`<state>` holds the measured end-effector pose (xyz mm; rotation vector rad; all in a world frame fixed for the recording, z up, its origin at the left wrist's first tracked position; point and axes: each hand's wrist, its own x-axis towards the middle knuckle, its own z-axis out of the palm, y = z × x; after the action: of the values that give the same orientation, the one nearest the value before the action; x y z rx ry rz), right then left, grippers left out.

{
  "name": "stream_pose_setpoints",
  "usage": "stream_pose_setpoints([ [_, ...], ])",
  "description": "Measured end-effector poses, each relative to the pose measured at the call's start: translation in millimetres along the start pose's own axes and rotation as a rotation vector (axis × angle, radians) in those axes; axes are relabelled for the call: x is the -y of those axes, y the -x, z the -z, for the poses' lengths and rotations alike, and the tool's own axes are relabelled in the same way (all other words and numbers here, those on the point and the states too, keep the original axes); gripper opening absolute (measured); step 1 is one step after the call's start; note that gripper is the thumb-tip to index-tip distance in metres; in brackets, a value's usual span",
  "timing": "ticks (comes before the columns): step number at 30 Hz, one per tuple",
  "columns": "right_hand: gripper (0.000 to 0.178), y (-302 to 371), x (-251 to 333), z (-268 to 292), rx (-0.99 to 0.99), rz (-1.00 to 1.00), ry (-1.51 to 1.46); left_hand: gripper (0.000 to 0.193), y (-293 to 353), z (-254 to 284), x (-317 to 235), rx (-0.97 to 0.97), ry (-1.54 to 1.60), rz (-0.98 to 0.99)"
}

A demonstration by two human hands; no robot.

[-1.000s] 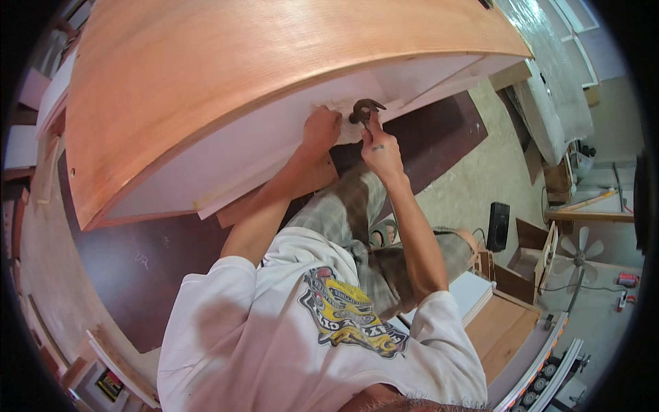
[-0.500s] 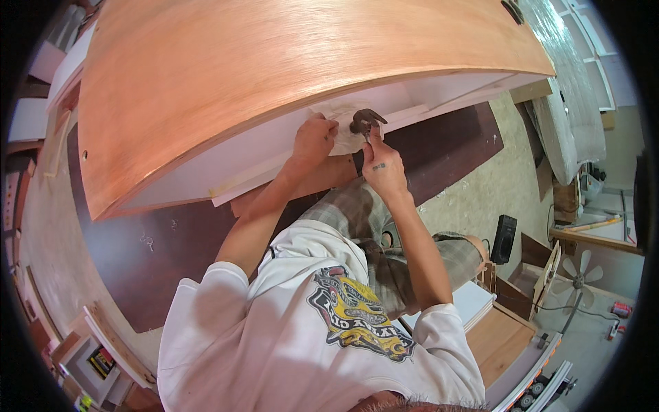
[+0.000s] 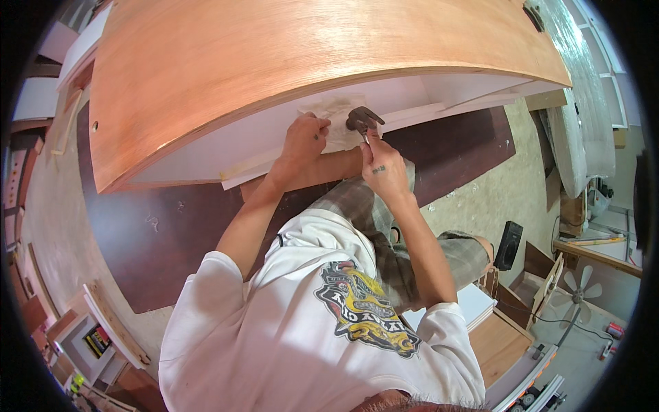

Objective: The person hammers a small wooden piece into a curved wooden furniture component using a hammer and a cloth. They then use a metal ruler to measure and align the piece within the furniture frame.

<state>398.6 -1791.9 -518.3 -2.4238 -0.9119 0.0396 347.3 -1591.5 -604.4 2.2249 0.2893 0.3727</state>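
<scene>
My right hand (image 3: 384,170) grips a claw hammer (image 3: 362,121) near its head, which sits above the fist at the cabinet's open side. To the left, my left hand (image 3: 303,143) has thumb and fingers pinched together; whatever they hold is too small to make out. Behind both hands lies a crumpled translucent plastic bag (image 3: 338,112), inside the white interior of a wooden cabinet (image 3: 295,51). The cabinet's broad top is orange-brown wood, and a white strip (image 3: 409,117) runs along the lower edge of the opening.
A dark brown board (image 3: 165,240) lies on the floor beneath the cabinet. A black speaker-like box (image 3: 508,245) and a standing fan (image 3: 578,294) are at right. Plastic-wrapped panels (image 3: 573,137) stand far right. Small drawers (image 3: 86,350) sit at lower left.
My left hand has shifted slightly left, away from the hammer head. The hammer stays in my right hand. The whole view has moved a little, so the cabinet appears farther right and higher.
</scene>
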Motion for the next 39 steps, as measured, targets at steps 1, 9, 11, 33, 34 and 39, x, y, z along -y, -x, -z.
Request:
stream_pose_setpoints([
  [1, 0.037, 2.3, -0.9, 1.2, -0.017, 0.017, -0.007, 0.022, 2.0, 0.8, 1.1, 0.008, -0.01, -0.016],
  [9, 0.036, 6.9, 30.8, -6.2, 0.024, 0.026, -0.071, 0.022, 20.8, 36.2, 1.3, 0.071, -0.029, 0.099],
  [11, 0.034, 9.9, 37.5, -8.0, -0.019, 0.062, -0.098, 0.022, 19.1, 37.6, 2.3, 0.063, -0.026, 0.019],
  [33, 0.032, 19.9, 75.2, -25.7, 0.102, 0.175, -0.187, 0.027, 90.6, 105.7, 5.8, -0.036, -0.397, 0.087],
  [34, 0.033, 20.3, 81.8, -23.1, 0.12, 0.153, -0.198, 0.027, 96.7, 107.7, 5.5, -0.06, -0.407, 0.109],
  [39, 0.048, 23.1, 66.7, -56.6, 0.158, 0.302, -0.065, 0.027, 117.5, 106.5, 2.4, -0.272, -0.406, 0.111],
])
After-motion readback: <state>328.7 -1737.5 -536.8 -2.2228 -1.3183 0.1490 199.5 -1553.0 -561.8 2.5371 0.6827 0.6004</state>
